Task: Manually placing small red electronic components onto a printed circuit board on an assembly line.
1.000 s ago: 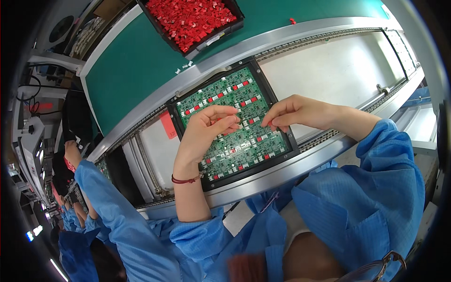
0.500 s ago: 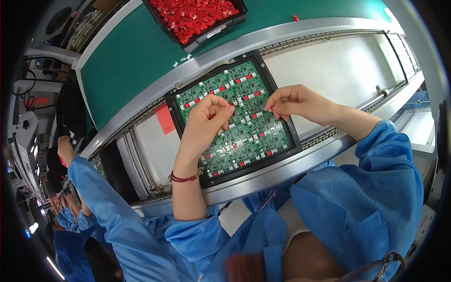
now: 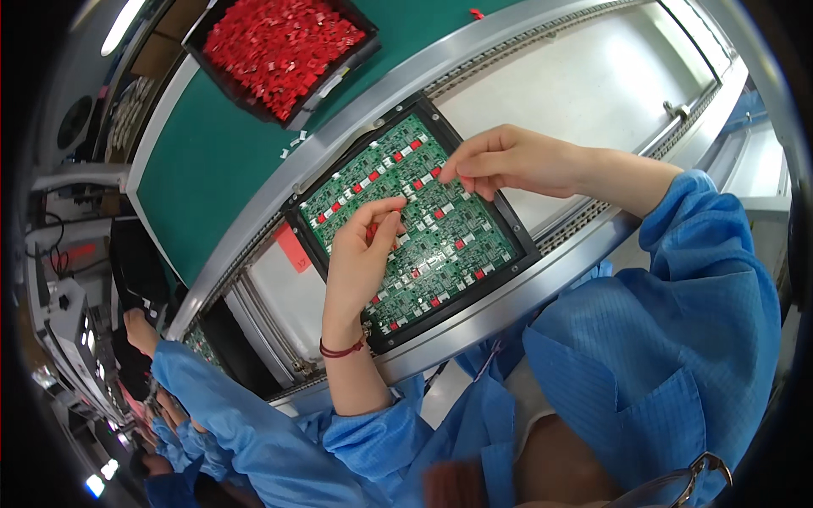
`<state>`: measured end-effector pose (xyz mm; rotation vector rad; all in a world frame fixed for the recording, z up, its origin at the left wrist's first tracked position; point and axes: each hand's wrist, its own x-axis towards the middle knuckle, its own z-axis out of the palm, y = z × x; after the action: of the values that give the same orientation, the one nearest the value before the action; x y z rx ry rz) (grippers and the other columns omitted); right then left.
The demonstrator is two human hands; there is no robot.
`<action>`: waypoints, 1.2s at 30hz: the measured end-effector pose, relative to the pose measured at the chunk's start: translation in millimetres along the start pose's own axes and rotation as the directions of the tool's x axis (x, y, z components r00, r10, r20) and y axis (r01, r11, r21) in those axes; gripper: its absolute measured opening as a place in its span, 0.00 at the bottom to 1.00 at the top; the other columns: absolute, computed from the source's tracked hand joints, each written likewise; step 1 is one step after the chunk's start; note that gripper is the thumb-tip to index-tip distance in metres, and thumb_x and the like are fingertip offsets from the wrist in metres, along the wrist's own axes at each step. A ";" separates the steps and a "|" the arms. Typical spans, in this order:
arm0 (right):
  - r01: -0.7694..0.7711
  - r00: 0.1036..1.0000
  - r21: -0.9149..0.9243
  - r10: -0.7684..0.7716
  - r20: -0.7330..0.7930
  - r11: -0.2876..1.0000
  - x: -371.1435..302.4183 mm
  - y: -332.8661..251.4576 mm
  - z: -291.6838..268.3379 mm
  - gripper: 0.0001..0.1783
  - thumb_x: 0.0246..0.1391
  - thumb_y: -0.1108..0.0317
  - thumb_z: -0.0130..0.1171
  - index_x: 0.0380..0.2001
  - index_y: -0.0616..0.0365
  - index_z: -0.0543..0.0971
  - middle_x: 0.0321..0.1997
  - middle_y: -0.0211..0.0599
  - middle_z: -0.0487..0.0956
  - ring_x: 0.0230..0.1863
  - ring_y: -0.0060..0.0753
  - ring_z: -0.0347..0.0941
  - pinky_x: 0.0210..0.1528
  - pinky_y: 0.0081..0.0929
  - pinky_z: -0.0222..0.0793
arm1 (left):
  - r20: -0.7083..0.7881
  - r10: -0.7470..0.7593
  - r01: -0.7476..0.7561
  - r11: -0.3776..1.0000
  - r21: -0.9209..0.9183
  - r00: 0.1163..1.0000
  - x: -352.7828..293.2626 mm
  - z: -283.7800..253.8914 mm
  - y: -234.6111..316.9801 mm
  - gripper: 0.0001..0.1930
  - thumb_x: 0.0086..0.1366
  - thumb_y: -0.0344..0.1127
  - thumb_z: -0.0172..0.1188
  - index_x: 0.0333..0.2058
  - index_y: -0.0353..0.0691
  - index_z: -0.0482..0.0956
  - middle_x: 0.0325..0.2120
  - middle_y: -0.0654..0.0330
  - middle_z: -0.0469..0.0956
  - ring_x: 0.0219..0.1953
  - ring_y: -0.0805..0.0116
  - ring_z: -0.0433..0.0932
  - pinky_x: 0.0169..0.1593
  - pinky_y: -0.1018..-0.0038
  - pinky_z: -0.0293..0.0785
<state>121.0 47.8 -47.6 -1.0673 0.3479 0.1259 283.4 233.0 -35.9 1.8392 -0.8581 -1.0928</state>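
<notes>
A green circuit board panel (image 3: 423,245) sits in a black frame (image 3: 517,222) in front of me, with rows of small red and white connectors on it. My left hand (image 3: 360,254) is over the board's left-middle part, fingers curled, and a red connector (image 3: 372,231) shows inside them. Over the upper right edge of the board, my right hand (image 3: 512,161) has its fingers pinched together. Its fingertips are close beside a red connector (image 3: 436,172) on the board; whatever they hold is hidden.
A black bin (image 3: 339,76) of loose red connectors stands on the green worktop (image 3: 182,178). Small white pieces (image 3: 293,144) lie near it. The frame rests across metal conveyor rails (image 3: 474,76). A red paper (image 3: 293,247) lies left of the frame. A co-worker's blue sleeve (image 3: 212,398) is at left.
My view has turned, so the bin appears lower and farther left. My right hand has come from the board's right edge to a red connector nearby. My left hand stays curled over the board.
</notes>
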 end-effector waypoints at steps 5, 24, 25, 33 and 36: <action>0.028 0.998 -0.030 -0.030 -0.046 0.999 -1.1 1.9 0.8 0.12 0.56 0.67 0.51 0.41 0.63 0.73 0.29 0.29 0.72 0.28 0.16 0.66 0.33 0.13 0.64 | -0.062 0.006 -0.005 1.000 0.022 0.998 -4.7 3.0 -0.1 0.07 0.60 0.29 0.54 0.36 0.35 0.76 0.25 0.64 0.75 0.26 0.81 0.69 0.30 0.84 0.66; 0.053 0.991 -0.067 -0.061 -0.117 0.996 0.3 -6.4 12.2 0.10 0.54 0.70 0.53 0.39 0.62 0.71 0.32 0.39 0.79 0.24 0.19 0.73 0.30 0.14 0.70 | -0.072 0.284 -0.224 0.868 0.443 0.956 -12.4 9.9 -7.3 0.06 0.48 0.27 0.63 0.27 0.37 0.77 0.19 0.61 0.65 0.21 0.69 0.65 0.25 0.74 0.62; 0.057 0.991 -0.087 -0.067 -0.118 0.995 -0.3 -6.0 13.0 0.10 0.54 0.70 0.53 0.39 0.62 0.71 0.32 0.40 0.79 0.24 0.19 0.73 0.31 0.15 0.70 | -0.077 0.332 -0.257 0.838 0.482 0.940 -12.8 12.6 -9.3 0.05 0.48 0.26 0.63 0.26 0.36 0.77 0.19 0.61 0.64 0.22 0.68 0.66 0.25 0.73 0.63; 0.108 0.970 -0.651 -0.222 -0.095 0.751 -1.9 -6.5 20.6 0.07 0.52 0.70 0.55 0.35 0.60 0.73 0.21 0.29 0.75 0.17 0.18 0.66 0.22 0.19 0.63 | -0.095 0.325 -0.248 0.852 0.462 0.941 -15.5 15.0 -12.1 0.04 0.47 0.26 0.63 0.24 0.35 0.76 0.19 0.60 0.66 0.25 0.65 0.68 0.29 0.71 0.66; 0.096 0.962 -0.892 -0.270 -0.030 0.442 -2.9 -0.5 22.8 0.06 0.49 0.70 0.57 0.31 0.57 0.76 0.16 0.29 0.72 0.15 0.23 0.65 0.20 0.23 0.61 | -0.092 0.359 -0.272 0.828 0.490 0.929 -15.8 14.3 -11.9 0.05 0.47 0.26 0.63 0.26 0.35 0.77 0.19 0.60 0.67 0.25 0.65 0.69 0.30 0.71 0.66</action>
<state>123.3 67.7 -36.3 -2.1975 0.3089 0.0037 265.9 247.4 -45.0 2.0433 -1.3520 -0.5195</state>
